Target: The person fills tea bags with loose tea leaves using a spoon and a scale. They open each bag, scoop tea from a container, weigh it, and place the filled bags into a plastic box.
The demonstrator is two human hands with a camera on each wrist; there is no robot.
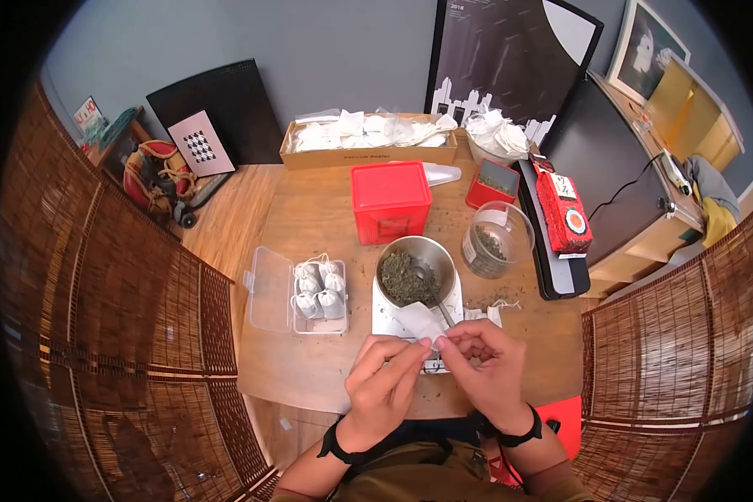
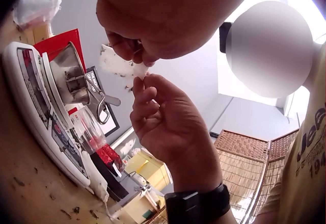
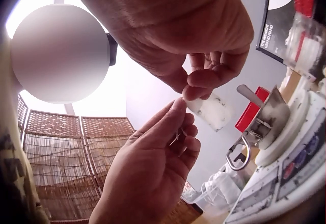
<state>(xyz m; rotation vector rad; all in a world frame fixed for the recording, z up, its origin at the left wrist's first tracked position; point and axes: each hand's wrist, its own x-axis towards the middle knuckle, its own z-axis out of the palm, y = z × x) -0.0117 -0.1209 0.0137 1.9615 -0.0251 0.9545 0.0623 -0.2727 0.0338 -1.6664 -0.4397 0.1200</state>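
Note:
Between my two hands is a small white cloth bag (image 1: pixel 417 320), tilted, with dark bits clinging to it in both wrist views. My left hand (image 1: pixel 381 386) pinches its top edge with thumb and fingertips. From the other side my right hand (image 1: pixel 489 370) pinches the same end, the fingertips of both hands almost meeting. Just beyond the bag, a steel cup (image 1: pixel 450 261) of dry dark-green leaves (image 1: pixel 403 280) stands on a white kitchen scale (image 1: pixel 380 322). A metal spoon (image 1: pixel 445 315) leans in the cup, its handle toward me.
Left of the scale, an open clear box (image 1: pixel 321 328) holds several filled white bags (image 1: pixel 331 301). A red tin (image 1: pixel 391 201) stands behind the cup, a clear jar (image 1: pixel 510 243) to its right. More white bags fill a cardboard box (image 1: pixel 368 156) at the back.

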